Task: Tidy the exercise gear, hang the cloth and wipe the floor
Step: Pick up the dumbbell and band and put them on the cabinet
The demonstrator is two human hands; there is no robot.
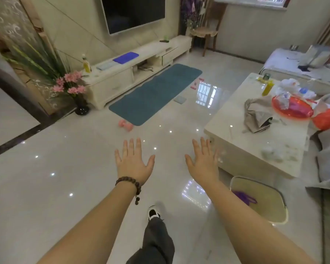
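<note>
My left hand (133, 162) and my right hand (203, 161) are stretched out over the glossy floor, palms down, fingers spread, holding nothing. Ahead lies a teal exercise mat (154, 94) flat on the floor beside the TV cabinet. A pink dumbbell (125, 125) rests at the mat's near corner. A second pink dumbbell (197, 82) lies off the mat's far right side. A small grey folded cloth (180, 100) lies on the floor right of the mat. A beige cloth (255, 116) is crumpled on the coffee table.
A white coffee table (236, 134) with a red tray, bags and bottles stands at right. Below it a stool (259, 199) holds a purple cord. The TV cabinet (111, 80) runs along the left wall, a flower vase (81, 109) at its end. A sofa sits far right.
</note>
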